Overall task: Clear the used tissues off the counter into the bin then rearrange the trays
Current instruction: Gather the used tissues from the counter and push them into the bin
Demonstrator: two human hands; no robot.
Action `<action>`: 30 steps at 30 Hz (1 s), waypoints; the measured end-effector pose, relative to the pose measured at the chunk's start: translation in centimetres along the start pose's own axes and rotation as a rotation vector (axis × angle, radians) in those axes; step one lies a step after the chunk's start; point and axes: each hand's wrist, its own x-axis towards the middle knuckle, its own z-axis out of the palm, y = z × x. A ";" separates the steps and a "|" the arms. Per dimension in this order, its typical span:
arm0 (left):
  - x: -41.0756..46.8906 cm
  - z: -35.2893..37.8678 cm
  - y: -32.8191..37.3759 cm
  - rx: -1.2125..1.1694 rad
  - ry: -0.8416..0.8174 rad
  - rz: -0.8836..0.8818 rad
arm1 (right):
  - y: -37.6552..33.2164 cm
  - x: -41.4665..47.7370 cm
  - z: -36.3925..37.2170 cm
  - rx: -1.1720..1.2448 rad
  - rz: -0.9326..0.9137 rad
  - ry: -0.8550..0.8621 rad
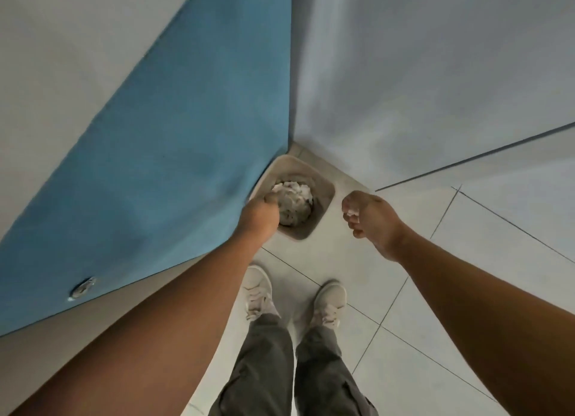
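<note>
A beige square bin (323,185) stands on the floor in the corner, filled with crumpled white tissues (295,198). My left hand (259,212) reaches over the bin's left rim, its fingers curled against the tissue pile; whether it grips any tissue is hidden. My right hand (370,216) hovers just right of the bin, fingers closed around a small white tissue piece (351,212). The counter and trays are out of view.
A blue cabinet door (174,154) with a round metal lock (82,288) runs along the left, touching the bin. A grey wall (420,73) stands behind. My two feet in pale shoes (295,294) stand on the tiled floor (435,291) below the bin.
</note>
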 end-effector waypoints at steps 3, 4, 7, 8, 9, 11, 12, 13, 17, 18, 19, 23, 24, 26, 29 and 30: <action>3.7 2.2 -1.5 -0.091 -0.050 -0.101 | 3.0 3.1 0.2 -0.060 -0.015 0.053; 4.7 2.9 -1.9 -0.078 -0.065 -0.101 | 3.8 4.1 0.3 -0.085 -0.027 0.071; 7.4 4.7 -2.6 -0.018 -0.100 -0.112 | 5.7 6.6 0.8 -0.110 -0.050 0.050; 8.1 5.2 -2.6 -0.026 -0.110 -0.123 | 6.2 7.3 1.0 -0.111 -0.053 0.038; 8.7 5.8 -2.6 -0.042 -0.121 -0.130 | 6.5 7.9 1.2 -0.112 -0.055 0.030; 10.0 6.7 -2.6 -0.087 -0.153 -0.145 | 6.9 8.9 1.7 -0.108 -0.057 0.027; 10.7 7.2 -2.7 -0.114 -0.172 -0.156 | 7.1 9.4 1.9 -0.101 -0.064 0.029; 11.4 7.5 -3.1 -0.134 -0.181 -0.164 | 7.2 9.8 2.1 -0.098 -0.076 0.030; 13.1 7.7 -4.4 -0.107 -0.137 -0.115 | 7.8 11.0 2.7 -0.195 -0.139 0.054; 12.5 7.1 -4.0 -0.109 -0.110 -0.105 | 7.9 11.2 2.9 -0.213 -0.151 0.067; 11.9 6.6 -3.7 -0.104 -0.087 -0.082 | 8.0 11.4 3.1 -0.218 -0.161 0.081; 11.6 5.5 -4.6 -0.113 -0.006 -0.045 | 8.1 12.4 4.0 -0.229 -0.183 0.129; 11.6 5.4 -5.1 -0.108 0.007 -0.045 | 8.1 12.9 4.2 -0.235 -0.195 0.138; 12.0 5.4 -6.1 -0.119 0.027 -0.056 | 7.9 13.9 4.8 -0.251 -0.211 0.146; 12.1 5.9 -7.2 -0.116 0.037 -0.029 | 7.7 15.4 6.0 -0.289 -0.217 0.128; 11.9 6.1 -7.5 -0.104 0.027 -0.017 | 7.8 15.8 6.4 -0.313 -0.212 0.110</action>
